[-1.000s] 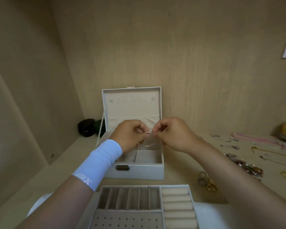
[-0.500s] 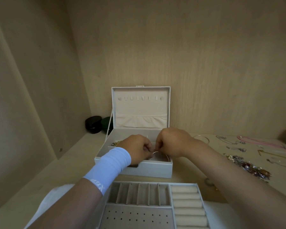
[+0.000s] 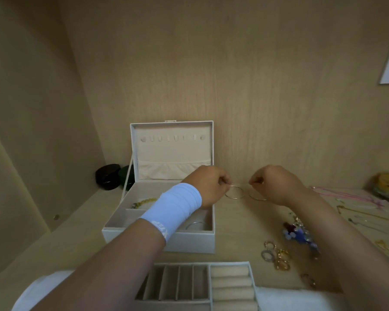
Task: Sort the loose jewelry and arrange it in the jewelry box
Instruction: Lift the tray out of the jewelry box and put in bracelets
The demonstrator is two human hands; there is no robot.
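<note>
Left hand pinching hoop, right hand pinching second hoop, both hoops being held just right of box; bangle lying inside box.

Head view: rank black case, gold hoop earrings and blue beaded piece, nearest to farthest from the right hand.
From the right hand:
1. blue beaded piece, beside the right forearm.
2. gold hoop earrings, nearer the camera.
3. black case, far left.
</note>
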